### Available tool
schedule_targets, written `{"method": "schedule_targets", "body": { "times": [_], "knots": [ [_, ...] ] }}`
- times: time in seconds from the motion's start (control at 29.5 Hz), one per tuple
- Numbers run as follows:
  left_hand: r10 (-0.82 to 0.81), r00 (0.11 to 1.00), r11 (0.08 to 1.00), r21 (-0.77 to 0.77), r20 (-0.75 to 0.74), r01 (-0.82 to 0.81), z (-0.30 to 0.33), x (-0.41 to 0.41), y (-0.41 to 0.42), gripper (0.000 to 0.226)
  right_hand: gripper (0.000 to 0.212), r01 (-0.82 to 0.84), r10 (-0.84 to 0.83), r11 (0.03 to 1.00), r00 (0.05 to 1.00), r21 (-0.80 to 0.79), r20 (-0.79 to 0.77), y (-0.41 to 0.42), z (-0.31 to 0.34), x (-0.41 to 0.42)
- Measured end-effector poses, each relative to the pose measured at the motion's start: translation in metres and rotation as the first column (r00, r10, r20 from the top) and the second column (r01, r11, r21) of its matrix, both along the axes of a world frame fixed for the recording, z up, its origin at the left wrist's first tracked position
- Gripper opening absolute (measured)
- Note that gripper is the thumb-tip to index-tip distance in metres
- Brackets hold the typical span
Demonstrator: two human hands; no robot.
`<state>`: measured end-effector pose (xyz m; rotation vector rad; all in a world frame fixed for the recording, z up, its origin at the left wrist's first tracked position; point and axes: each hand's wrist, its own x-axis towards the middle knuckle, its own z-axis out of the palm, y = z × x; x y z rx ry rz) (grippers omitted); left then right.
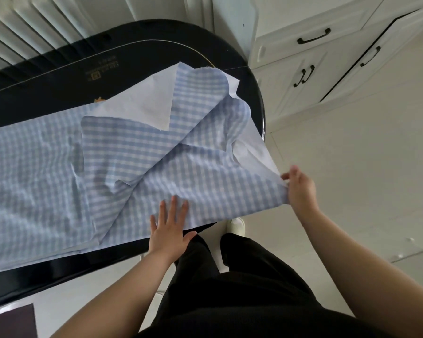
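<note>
A large blue-and-white checked cloth (122, 152) with a plain white underside lies spread and partly folded over a glossy black oval table (142, 54). My left hand (169, 228) lies flat with straight fingers on the cloth's near edge, pressing it onto the table. My right hand (299, 185) pinches the cloth's right corner just past the table's right end and holds it stretched out in the air. A white flap of the underside is turned up near the middle.
A white radiator (34, 23) stands behind the table at the upper left. White cabinets with black handles (327, 57) fill the upper right. Pale tiled floor (352, 179) lies to the right. My legs in black trousers (230, 276) stand against the table's near edge.
</note>
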<state>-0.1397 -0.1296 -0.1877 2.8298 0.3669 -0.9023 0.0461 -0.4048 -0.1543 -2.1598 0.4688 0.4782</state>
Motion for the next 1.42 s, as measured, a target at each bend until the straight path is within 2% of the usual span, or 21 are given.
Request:
{"method": "schedule_targets", "body": {
  "times": [0.07,0.17,0.24,0.3,0.37,0.47,0.54,0.58,0.64,0.71,0.81,0.88,0.91,0.98,1.05,1.08,1.12,1.18,1.22,1.35,1.42],
  "knots": [
    [0.021,1.000,1.000,-0.004,0.011,-0.021,0.003,0.004,-0.001,0.077,0.055,0.166,-0.152,0.984,0.972,0.066,-0.179,-0.011,-0.009,0.011],
    [0.121,0.988,0.992,-0.033,0.097,-0.119,0.010,0.019,-0.006,0.056,0.039,-0.032,0.059,0.995,0.944,0.089,-0.325,-0.012,-0.023,0.020],
    [0.256,0.955,0.966,-0.060,0.151,-0.250,0.012,0.032,-0.012,0.049,0.031,0.054,0.129,0.953,0.820,0.299,-0.558,-0.012,-0.028,0.023],
    [0.342,0.930,0.940,-0.050,0.138,-0.338,0.010,0.041,-0.018,0.065,0.020,0.134,0.199,0.899,0.723,0.417,-0.661,-0.021,-0.027,0.030],
    [0.314,0.949,0.949,0.027,0.039,-0.315,0.003,0.048,-0.023,0.085,0.014,0.107,0.254,0.891,0.689,0.442,-0.679,-0.035,-0.025,0.035],
    [0.246,0.965,0.964,0.128,-0.089,-0.233,-0.001,0.056,-0.026,0.090,0.020,-0.049,0.370,0.892,0.649,0.449,-0.665,-0.045,-0.011,0.033],
    [0.239,0.961,0.963,0.158,-0.137,-0.217,-0.002,0.061,-0.026,0.091,0.028,-0.275,0.481,0.871,0.647,0.407,-0.592,-0.043,-0.004,0.036],
    [0.242,0.958,0.962,0.166,-0.153,-0.217,-0.003,0.062,-0.027,0.091,0.030,-0.446,0.551,0.834,0.656,0.324,-0.515,-0.040,-0.002,0.039],
    [0.241,0.955,0.960,0.189,-0.174,-0.207,-0.005,0.063,-0.029,0.092,0.031,-0.697,0.659,0.717,0.680,-0.006,-0.323,-0.037,-0.003,0.045],
    [0.244,0.952,0.959,0.193,-0.186,-0.208,-0.005,0.064,-0.029,0.092,0.030,-0.715,0.667,0.681,0.695,-0.159,-0.268,-0.039,-0.014,0.044],
    [0.243,0.951,0.962,0.172,-0.193,-0.211,-0.005,0.066,-0.029,0.091,0.016,-0.561,0.506,0.822,0.798,-0.098,-0.328,-0.039,-0.029,0.028],
    [0.238,0.948,0.962,0.187,-0.211,-0.200,-0.003,0.067,-0.029,0.091,0.041,-0.386,0.348,0.915,0.904,-0.121,-0.250,-0.026,-0.025,0.022],
    [0.238,0.946,0.960,0.204,-0.222,-0.194,-0.003,0.067,-0.030,0.092,0.051,-0.371,0.350,0.909,0.927,-0.189,-0.134,-0.016,-0.021,0.018],
    [0.229,0.944,0.956,0.237,-0.236,-0.173,-0.004,0.067,-0.030,0.092,0.056,-0.466,0.530,0.832,0.829,-0.300,0.180,0.015,-0.009,0.004],
    [0.214,0.946,0.956,0.253,-0.243,-0.151,-0.003,0.069,-0.030,0.092,0.058,-0.617,0.747,0.661,0.591,-0.427,0.304,0.047,-0.004,-0.011],
    [0.209,0.947,0.956,0.254,-0.244,-0.145,-0.001,0.069,-0.029,0.092,0.060,-0.647,0.796,0.600,0.545,-0.471,0.264,0.058,-0.009,-0.011],
    [0.198,0.951,0.958,0.251,-0.239,-0.137,0.001,0.068,-0.028,0.091,0.062,-0.643,0.784,0.601,0.589,-0.474,0.195,0.063,-0.014,-0.005],
    [0.154,0.966,0.965,0.242,-0.208,-0.102,0.004,0.063,-0.025,0.091,0.065,-0.564,0.641,0.721,0.764,-0.402,0.078,0.064,-0.017,0.013],
    [0.121,0.974,0.968,0.241,-0.191,-0.073,0.006,0.060,-0.022,0.091,0.061,-0.542,0.604,0.750,0.795,-0.378,0.059,0.062,-0.015,0.022],
    [-0.045,0.986,0.966,0.245,-0.162,0.084,0.011,0.053,0.001,0.086,0.048,-0.726,0.813,0.569,0.566,-0.387,0.133,0.053,-0.001,0.030],
    [-0.143,0.980,0.947,0.269,-0.138,0.176,0.011,0.051,0.014,0.084,0.032,-0.630,0.680,0.688,0.733,-0.360,0.017,0.041,-0.004,0.038]
  ]
}}
